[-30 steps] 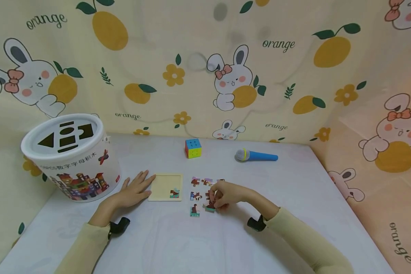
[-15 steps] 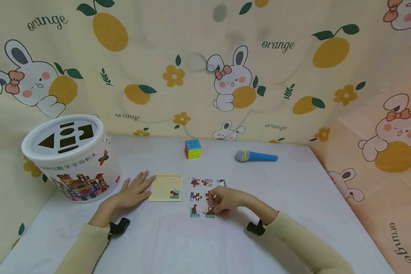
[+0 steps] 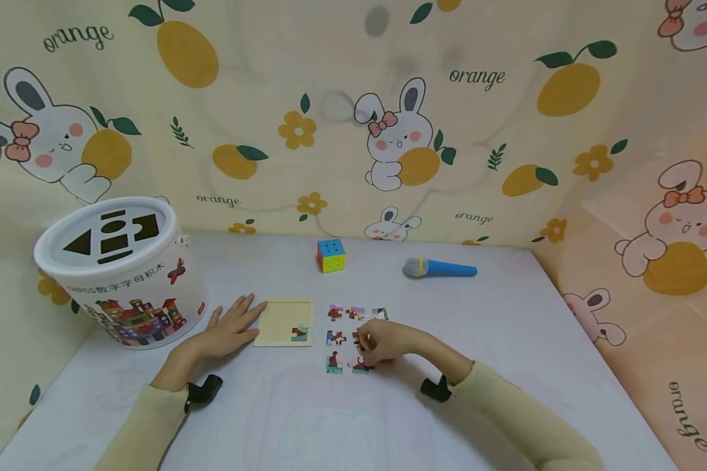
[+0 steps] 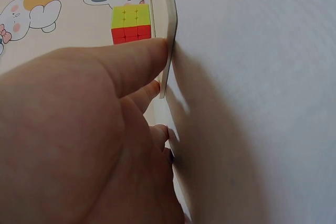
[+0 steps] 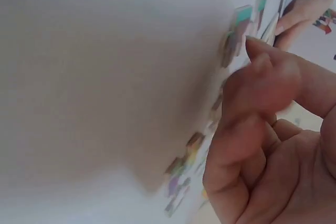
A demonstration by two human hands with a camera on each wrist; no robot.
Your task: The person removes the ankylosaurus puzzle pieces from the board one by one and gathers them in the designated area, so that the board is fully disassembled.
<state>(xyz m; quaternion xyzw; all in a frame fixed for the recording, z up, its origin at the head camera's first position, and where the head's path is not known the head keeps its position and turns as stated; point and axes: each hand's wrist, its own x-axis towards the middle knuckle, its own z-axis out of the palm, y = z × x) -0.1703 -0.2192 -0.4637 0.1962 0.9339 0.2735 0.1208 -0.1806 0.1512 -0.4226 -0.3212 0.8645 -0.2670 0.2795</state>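
Observation:
My left hand (image 3: 231,331) lies flat with spread fingers at the left edge of a shallow wooden puzzle tray (image 3: 275,318). In the left wrist view its thumb touches the edge of the tray. One jigsaw piece (image 3: 298,333) sits in the tray's lower right corner. Several loose picture pieces lie in rows right of the tray. My right hand (image 3: 391,341) is over their right side, fingers curled, thumb close to a bottom-row piece (image 3: 360,367). In the right wrist view the fingers are blurred; I cannot tell whether they grip a piece. The hand partly covers the middle row.
A Rubik's cube (image 3: 332,256) and a blue toy microphone (image 3: 440,267) stand and lie behind the puzzle. A large white block bucket (image 3: 124,275) with a shape-sorter lid is at the left. A printed cloth (image 3: 330,98) hangs behind the table.
A bottom-row piece, tilted under my right fingers a second ago, now lies flat. The right hand has shifted slightly, uncovering the top right piece. The left hand stays put.

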